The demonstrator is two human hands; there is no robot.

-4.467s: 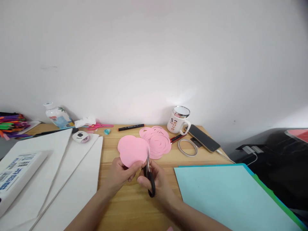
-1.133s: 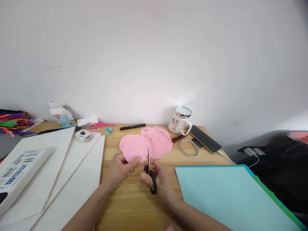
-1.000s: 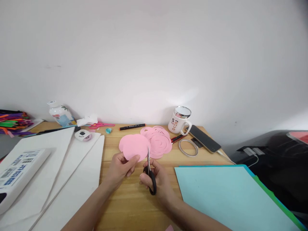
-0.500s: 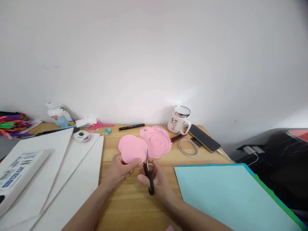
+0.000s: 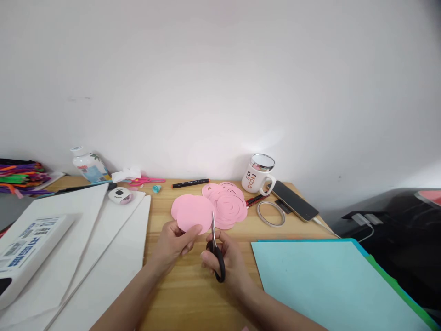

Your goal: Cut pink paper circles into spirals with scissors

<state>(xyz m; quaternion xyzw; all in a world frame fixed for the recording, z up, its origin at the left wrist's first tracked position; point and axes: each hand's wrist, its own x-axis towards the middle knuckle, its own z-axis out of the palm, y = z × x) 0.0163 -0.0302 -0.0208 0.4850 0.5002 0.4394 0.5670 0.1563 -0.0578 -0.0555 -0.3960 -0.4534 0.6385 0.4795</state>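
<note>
My left hand [image 5: 172,246] pinches the lower edge of a rounded pink paper piece [image 5: 193,212] held just above the wooden desk [image 5: 179,289]. My right hand [image 5: 229,262] grips black-handled scissors [image 5: 216,255], blades pointing up at the paper's right edge. Just behind lies a pile of pink paper spirals [image 5: 228,204].
Large white sheets [image 5: 103,257] and a white box [image 5: 24,248] lie on the left, teal and green sheets [image 5: 330,285] on the right. Along the wall: a bottle [image 5: 87,165], pink scissors [image 5: 146,180], a black marker [image 5: 190,183], a mug [image 5: 259,174], a phone [image 5: 292,200], a tape ring [image 5: 270,213].
The pink paper has been turned slightly in my left hand while the scissors work along its right edge. Both hands stay in the same spot.
</note>
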